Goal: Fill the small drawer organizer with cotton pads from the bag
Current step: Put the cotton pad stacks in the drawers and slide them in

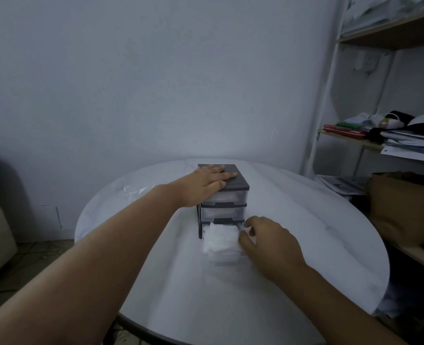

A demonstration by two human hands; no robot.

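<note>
L hand (206, 181) flat atop drawer organizer (239, 186); R hand (270, 242) curled, grip unclear, beside its bottom drawer (227, 258) of soft, light cotton pads (222, 239), best pinched at edges.

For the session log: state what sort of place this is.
Probably a home office or spare room: a round white table, open shelving stacked with loose papers and clothes, and a brown box or bag on a lower shelf.

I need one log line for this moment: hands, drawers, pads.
left hand flat on small dark grey plastic drawer organizer | right hand at pulled-out clear bottom drawer | white cotton pads fill it
</note>
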